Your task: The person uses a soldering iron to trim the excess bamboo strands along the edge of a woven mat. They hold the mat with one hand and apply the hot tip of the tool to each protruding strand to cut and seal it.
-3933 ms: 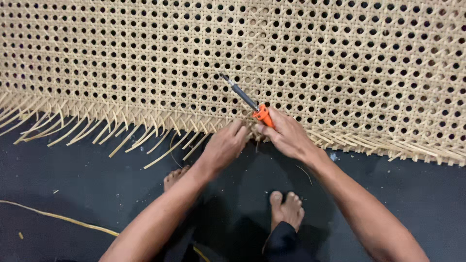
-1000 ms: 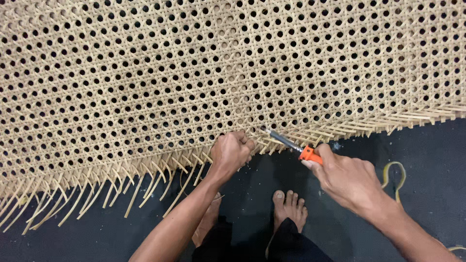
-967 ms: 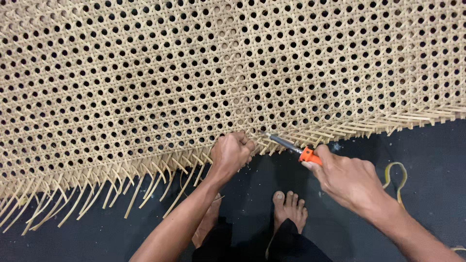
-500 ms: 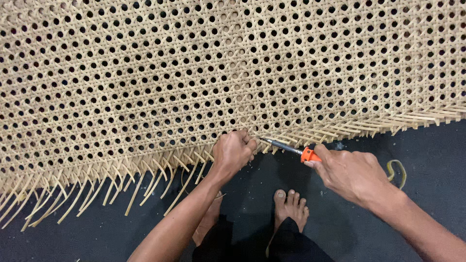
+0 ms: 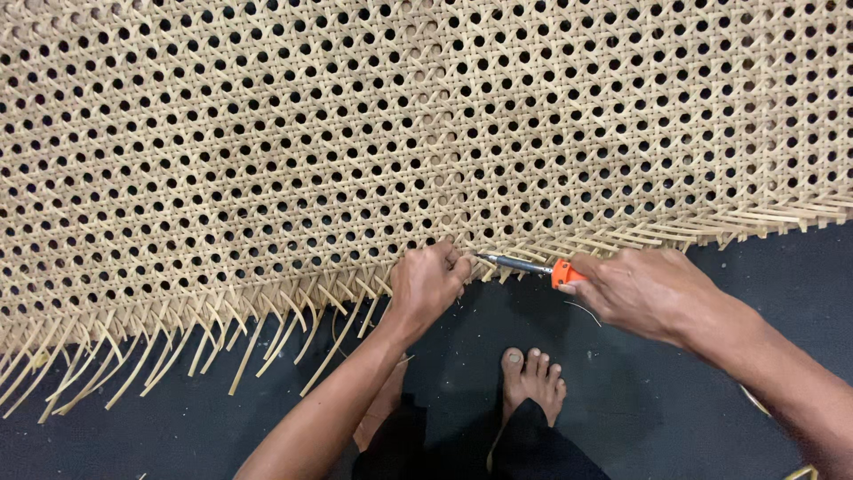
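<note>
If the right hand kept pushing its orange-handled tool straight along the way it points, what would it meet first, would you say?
The right hand aims the tool leftward along the woven cane sheet edge. Its tip would likely meet the left hand's fingers, pinching the edge strands; depth is unclear.

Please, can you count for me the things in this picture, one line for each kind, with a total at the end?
Woven cane sheet: 1
Orange-handled pointed tool: 1
Hands at the sheet's edge: 2, left hand and right hand
Bare feet on the dark floor: 2, one plainly seen, the other mostly hidden by the left forearm
Total: 6
</note>
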